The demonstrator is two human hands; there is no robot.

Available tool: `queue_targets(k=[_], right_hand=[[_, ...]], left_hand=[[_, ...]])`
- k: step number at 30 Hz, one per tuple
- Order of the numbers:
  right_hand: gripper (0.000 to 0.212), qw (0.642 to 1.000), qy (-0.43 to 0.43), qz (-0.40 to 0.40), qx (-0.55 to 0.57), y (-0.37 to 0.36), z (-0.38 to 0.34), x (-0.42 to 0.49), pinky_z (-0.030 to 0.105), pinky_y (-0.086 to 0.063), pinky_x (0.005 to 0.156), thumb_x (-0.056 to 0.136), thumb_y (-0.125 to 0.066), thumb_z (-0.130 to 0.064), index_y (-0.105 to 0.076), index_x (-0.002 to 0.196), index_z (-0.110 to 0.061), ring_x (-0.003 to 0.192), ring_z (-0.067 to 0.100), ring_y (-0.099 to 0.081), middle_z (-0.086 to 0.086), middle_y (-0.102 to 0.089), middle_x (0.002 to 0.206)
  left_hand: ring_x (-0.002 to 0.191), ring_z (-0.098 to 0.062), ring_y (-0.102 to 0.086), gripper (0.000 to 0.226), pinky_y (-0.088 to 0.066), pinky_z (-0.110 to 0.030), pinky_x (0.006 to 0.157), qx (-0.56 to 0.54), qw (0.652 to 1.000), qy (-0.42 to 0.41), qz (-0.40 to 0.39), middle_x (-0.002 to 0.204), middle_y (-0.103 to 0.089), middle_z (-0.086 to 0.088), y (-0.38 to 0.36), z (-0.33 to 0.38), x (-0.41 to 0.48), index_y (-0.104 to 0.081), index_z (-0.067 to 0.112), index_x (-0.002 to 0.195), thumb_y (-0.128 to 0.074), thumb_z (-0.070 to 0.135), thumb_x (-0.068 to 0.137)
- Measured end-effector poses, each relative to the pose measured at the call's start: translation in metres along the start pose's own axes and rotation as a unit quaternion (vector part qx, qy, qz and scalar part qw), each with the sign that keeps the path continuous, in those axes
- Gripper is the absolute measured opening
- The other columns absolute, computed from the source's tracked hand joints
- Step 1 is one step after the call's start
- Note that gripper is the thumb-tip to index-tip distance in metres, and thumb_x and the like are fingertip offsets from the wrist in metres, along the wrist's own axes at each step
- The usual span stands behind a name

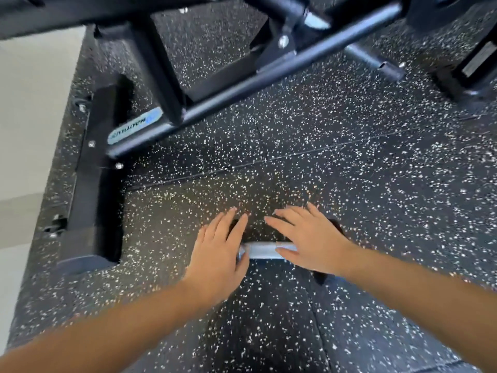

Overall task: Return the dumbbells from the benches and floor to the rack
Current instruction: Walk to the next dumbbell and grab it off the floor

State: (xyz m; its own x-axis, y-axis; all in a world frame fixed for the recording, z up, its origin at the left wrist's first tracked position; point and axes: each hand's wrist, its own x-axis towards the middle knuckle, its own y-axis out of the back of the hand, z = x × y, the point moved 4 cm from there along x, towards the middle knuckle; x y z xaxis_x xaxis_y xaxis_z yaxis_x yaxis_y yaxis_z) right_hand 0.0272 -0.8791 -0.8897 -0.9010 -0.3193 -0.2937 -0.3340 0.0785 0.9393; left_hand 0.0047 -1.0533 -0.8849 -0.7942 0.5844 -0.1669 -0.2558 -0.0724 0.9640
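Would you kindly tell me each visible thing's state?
Dumbbell with silver metal handle and black ends: lying on speckled black rubber floor.
Left hand: fingers straight over its left end, not gripping.
Right hand: fingers straight over its right end, not gripping.
Black steel machine frame: standing, untouched.

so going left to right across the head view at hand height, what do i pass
pale wall → black machine foot → left hand → dumbbell → right hand

The floor (376,184) is black rubber flecked with white. A dumbbell (266,250) lies on it, near a black machine frame (91,184) standing there.
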Motion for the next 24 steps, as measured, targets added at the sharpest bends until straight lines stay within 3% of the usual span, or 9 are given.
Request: queue_targets(k=[4,10,16,24], right_hand=[[0.061,1.000,0.016,-0.010,-0.007,-0.024,-0.006,-0.001,0.047,-0.025,0.107,0.090,-0.043,-0.044,-0.019,0.144,-0.026,0.130,0.024,-0.034,0.003,-0.037,0.142],[0.063,0.998,0.044,-0.031,-0.035,-0.036,-0.014,0.010,0.045,-0.028,0.103,0.091,-0.043,-0.043,-0.014,0.144,-0.027,0.126,0.025,-0.037,0.002,-0.037,0.139],[0.064,0.998,0.033,-0.045,0.035,-0.046,-0.023,0.015,0.038,-0.037,0.095,0.090,-0.047,-0.040,-0.014,0.144,-0.029,0.117,0.023,-0.045,0.001,-0.041,0.131],[0.063,0.988,0.006,-0.087,0.130,-0.053,-0.020,0.024,0.039,-0.044,0.089,0.089,-0.052,-0.034,-0.019,0.143,-0.035,0.112,0.025,-0.051,0.003,-0.048,0.122]], left_hand=[[0.140,-0.024,-0.008,0.068,-0.008,-0.041,0.113,-0.034,0.999,0.039,0.004,0.154,-0.006,-0.005,-0.016,-0.007,-0.014,0.000,0.023,0.144,-0.038,0.043,0.090],[0.140,-0.027,-0.002,0.070,-0.008,-0.044,0.113,-0.008,0.999,0.051,-0.019,0.153,0.012,-0.010,-0.041,-0.004,-0.029,0.010,0.020,0.142,-0.035,0.039,0.091],[0.139,-0.026,-0.003,0.071,-0.012,-0.042,0.113,-0.014,0.999,0.037,-0.020,0.152,0.015,-0.008,-0.044,-0.009,-0.025,0.011,0.019,0.142,-0.036,0.038,0.092],[0.138,-0.027,-0.004,0.071,-0.012,-0.039,0.115,-0.034,0.999,0.040,-0.003,0.151,0.020,-0.009,-0.050,-0.005,-0.025,0.012,0.016,0.142,-0.037,0.033,0.093]])
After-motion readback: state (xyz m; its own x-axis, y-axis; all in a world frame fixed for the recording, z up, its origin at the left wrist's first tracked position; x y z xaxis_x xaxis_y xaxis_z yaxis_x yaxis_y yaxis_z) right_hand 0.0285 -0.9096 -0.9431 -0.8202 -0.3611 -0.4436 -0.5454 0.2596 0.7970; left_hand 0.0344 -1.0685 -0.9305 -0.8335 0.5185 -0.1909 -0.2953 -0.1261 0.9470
